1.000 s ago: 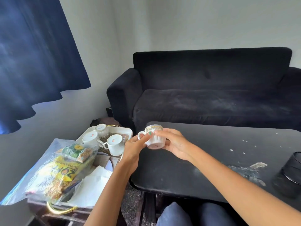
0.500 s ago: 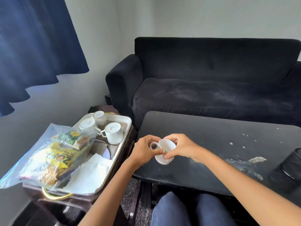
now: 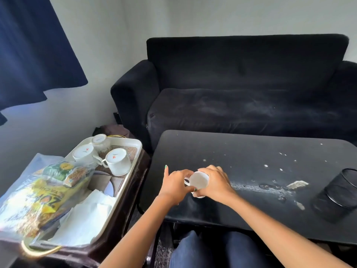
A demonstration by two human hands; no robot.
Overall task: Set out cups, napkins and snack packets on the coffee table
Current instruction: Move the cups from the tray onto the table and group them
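One white cup (image 3: 199, 180) stands upright on the black bench (image 3: 241, 151) near its front left edge; the left hand (image 3: 174, 185) pinches its handle and the right hand (image 3: 215, 182) wraps its side. Three cups (image 3: 117, 161) sit inverted on the tray (image 3: 123, 182) beside the napkins (image 3: 87, 215) and one bag of snack packets (image 3: 38, 196). One black mesh holder (image 3: 336, 194) stands at the right.

A black sofa (image 3: 241, 89) stands against the grey wall, behind the table. A dark blue curtain (image 3: 32, 49) hangs at the upper left. A black mesh holder (image 3: 336, 194) stands near the right edge of the table, beside some white crumbs (image 3: 297, 184).
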